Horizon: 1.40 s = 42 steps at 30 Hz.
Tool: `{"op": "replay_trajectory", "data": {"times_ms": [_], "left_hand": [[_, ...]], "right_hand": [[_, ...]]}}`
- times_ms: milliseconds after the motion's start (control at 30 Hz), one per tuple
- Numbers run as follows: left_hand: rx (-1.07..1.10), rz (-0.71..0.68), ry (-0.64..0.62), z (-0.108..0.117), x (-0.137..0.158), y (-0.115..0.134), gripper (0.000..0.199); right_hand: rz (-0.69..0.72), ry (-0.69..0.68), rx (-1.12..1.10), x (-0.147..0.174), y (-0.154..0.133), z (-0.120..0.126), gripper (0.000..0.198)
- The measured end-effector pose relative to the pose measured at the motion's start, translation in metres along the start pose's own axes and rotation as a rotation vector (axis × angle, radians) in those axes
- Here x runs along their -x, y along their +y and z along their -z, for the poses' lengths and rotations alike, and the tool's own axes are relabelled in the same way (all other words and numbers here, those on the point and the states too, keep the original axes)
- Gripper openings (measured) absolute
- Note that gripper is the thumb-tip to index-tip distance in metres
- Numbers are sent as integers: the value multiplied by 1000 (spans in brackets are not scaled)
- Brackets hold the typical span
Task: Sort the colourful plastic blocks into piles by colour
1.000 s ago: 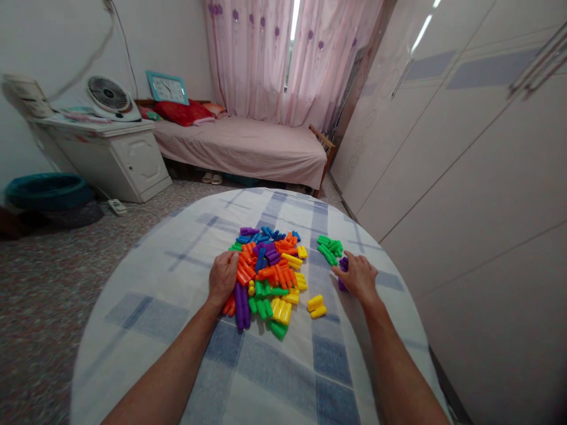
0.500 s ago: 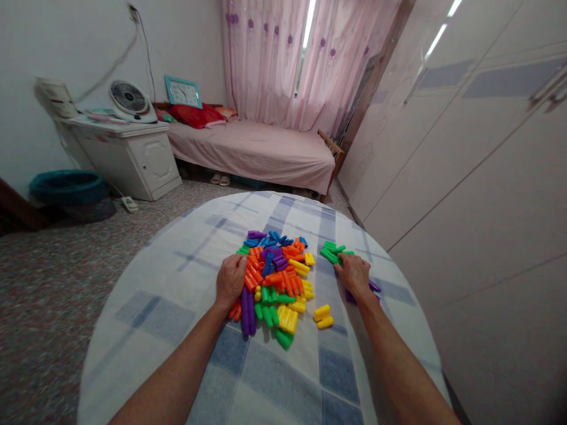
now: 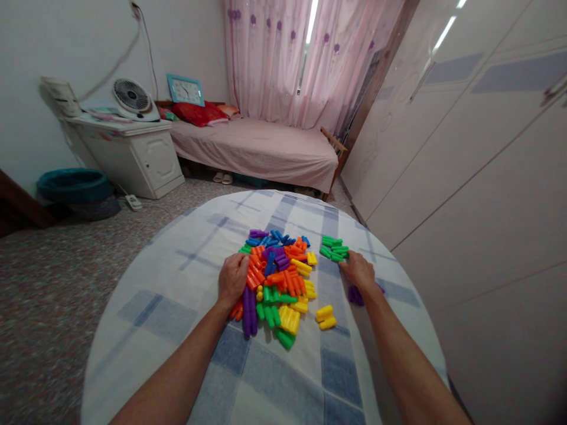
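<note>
Both your hands are down at the cloth-covered table [image 3: 128, 354]. Your left hand [image 3: 233, 278] rests curled against the mixed pile [image 3: 287, 282] of coloured plastic pieces, on the side facing the table's left edge; I cannot tell whether it grips any. Your right hand [image 3: 358, 270] has its fingertips at the green group [image 3: 334, 249], between pile and right edge; a grasp cannot be made out. Purple pieces [image 3: 355, 296] lie partly hidden by your right wrist, and yellow pieces [image 3: 325, 313] sit apart, just right of the pile.
</note>
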<state>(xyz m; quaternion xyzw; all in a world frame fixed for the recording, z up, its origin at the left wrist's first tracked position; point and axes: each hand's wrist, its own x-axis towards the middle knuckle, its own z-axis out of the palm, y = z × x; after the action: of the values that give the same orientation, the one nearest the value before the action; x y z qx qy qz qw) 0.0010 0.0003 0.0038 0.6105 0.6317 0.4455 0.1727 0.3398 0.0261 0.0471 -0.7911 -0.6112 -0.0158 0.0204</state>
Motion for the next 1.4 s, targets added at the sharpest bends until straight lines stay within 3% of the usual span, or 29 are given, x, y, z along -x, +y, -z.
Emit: {"op": "replay_trajectory", "data": {"times_ms": [200, 300, 400, 700, 867, 1033, 1133, 1233, 1400], "left_hand": [[25, -1, -11, 0, 0, 1, 33], [20, -3, -11, 0, 0, 1, 34], [18, -5, -11, -1, 0, 0, 35], [120, 7, -19, 0, 2, -1, 35], [288, 67, -3, 2, 4, 2, 35], [338, 65, -5, 2, 6, 0, 36], [247, 66, -26, 2, 7, -2, 34], [17, 53, -80, 4, 3, 3, 34], [-210, -21, -125, 18, -23, 18, 32]], "right_hand": [[168, 250, -169, 17, -22, -2, 39], [295, 261, -408, 35, -34, -7, 37], [336, 237, -611, 54, -40, -14, 37], [121, 164, -1005, 95, -41, -37, 40], [-33, 136, -1177, 101, -43, -36, 42], [-77, 121, -1249, 103, -48, -30, 42], [-68, 155, -1243, 103, -49, -29, 41], [-21, 184, -1192, 101, -49, -32, 40], [22, 188, -1146, 97, -46, -38, 39]]}}
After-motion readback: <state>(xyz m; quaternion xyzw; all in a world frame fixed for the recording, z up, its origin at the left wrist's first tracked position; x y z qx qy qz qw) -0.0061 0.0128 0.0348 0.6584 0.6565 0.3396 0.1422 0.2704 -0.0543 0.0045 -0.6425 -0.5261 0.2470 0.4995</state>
